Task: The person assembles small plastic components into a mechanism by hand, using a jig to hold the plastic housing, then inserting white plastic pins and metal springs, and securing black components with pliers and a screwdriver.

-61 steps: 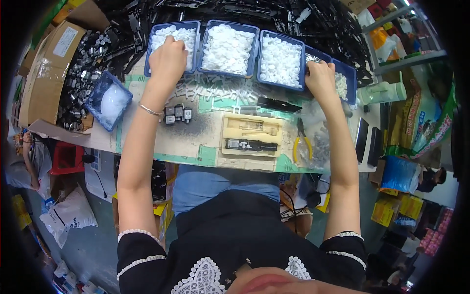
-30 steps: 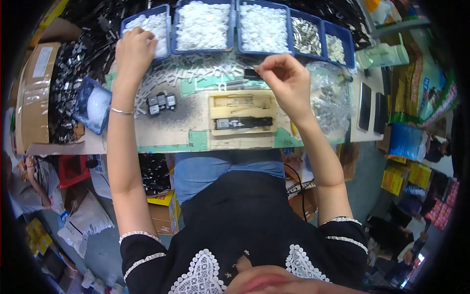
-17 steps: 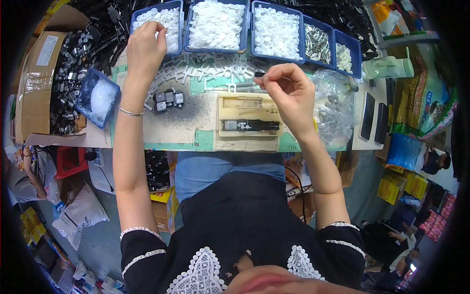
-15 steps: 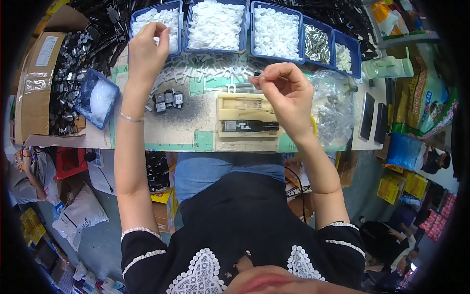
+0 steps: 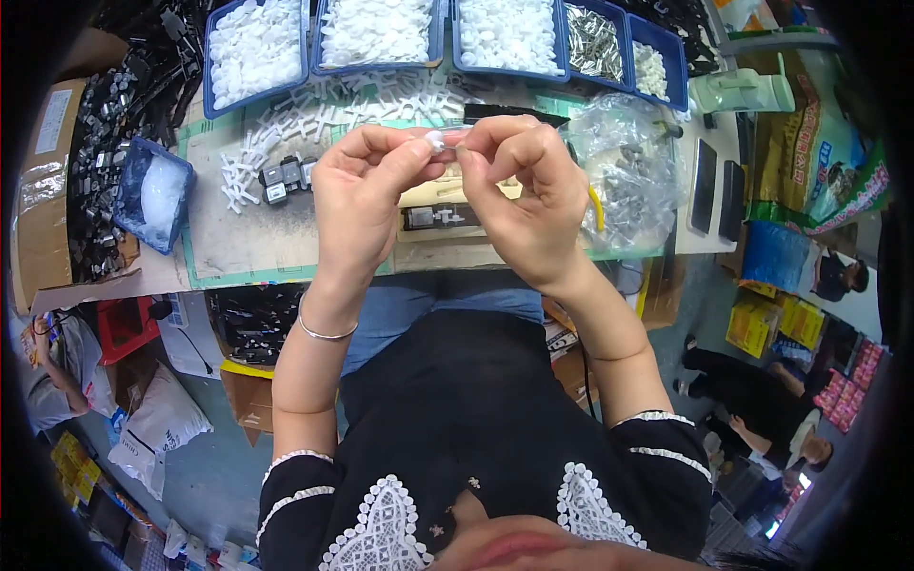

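Note:
My left hand (image 5: 367,186) and my right hand (image 5: 528,186) meet above the table, fingertips nearly touching. A small white plastic piece (image 5: 436,140) is pinched between my left thumb and fingers. Thumb and fingers of my right hand are closed right beside it; what they hold is too small to make out. Below them lies a cream-coloured fixture (image 5: 415,198), partly covered by my hands. In its slot sits a black housing (image 5: 443,217) with a grey end. A black strip (image 5: 519,112) shows just behind my right fingers.
Blue bins of white pieces (image 5: 255,49) and metal pins (image 5: 595,46) line the back. White cross-shaped parts (image 5: 276,133) lie before them. Dark grey blocks (image 5: 284,179) sit left of the fixture, a clear plastic bag (image 5: 633,181) right. Farther left stands a small blue tray (image 5: 152,195).
My left hand has come from the back-left bin to the middle and now holds a white piece against my right fingertips. My right hand has shifted slightly left. The view has tilted.

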Demonstrator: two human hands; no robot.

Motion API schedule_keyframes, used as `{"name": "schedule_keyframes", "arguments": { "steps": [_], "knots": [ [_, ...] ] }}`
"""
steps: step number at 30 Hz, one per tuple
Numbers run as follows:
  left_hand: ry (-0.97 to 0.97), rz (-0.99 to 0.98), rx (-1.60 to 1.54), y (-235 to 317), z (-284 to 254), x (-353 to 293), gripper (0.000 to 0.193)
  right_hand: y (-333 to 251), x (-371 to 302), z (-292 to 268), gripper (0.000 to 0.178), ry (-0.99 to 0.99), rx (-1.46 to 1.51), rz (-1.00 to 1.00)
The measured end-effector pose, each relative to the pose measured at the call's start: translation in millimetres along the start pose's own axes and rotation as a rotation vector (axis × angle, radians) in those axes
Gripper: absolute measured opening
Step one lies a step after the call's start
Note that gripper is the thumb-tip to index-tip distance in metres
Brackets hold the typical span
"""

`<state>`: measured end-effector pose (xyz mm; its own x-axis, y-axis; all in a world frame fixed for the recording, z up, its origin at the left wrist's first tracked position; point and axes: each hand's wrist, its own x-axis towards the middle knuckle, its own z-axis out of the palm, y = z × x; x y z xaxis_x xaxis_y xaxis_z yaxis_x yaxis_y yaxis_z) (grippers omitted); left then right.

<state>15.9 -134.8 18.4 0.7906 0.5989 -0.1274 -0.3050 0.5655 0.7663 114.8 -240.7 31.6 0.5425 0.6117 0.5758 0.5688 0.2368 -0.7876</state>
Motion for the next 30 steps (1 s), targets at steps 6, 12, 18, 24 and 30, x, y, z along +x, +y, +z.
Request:
{"name": "schedule_keyframes", "arguments": {
  "steps": [6, 12, 18, 24, 30],
  "knots": [
    [-0.001, 0.103, 0.086, -10.4, 6.0, -12.3, 0.005, -9.7, -1.4, -11.7, 0.022, -0.109, -0.179, -0.103],
    [-0.089, 0.314, 0.330, -25.3, 0.2, -26.4, 0.015, -7.1, -10.7, -26.2, 0.015, -0.133, -0.078, 0.127],
    [-0.101, 0.709, 0.817, -39.1, -3.6, -32.0, 0.037, -19.5, -19.3, -43.7, 0.016, -0.221, -0.206, 0.279],
    [-0.210, 1.009, 1.035, -45.0, 0.4, -31.2, 0.042, -16.9, -27.0, -37.4, 0.012, -0.303, -0.430, 0.099],
    [-0.077, 0.815, 1.345, -40.0, -11.6, -54.5, 0.027, 2.6, -46.6, -53.6, 0.010, -0.429, -0.578, 0.033]
  ]
}}
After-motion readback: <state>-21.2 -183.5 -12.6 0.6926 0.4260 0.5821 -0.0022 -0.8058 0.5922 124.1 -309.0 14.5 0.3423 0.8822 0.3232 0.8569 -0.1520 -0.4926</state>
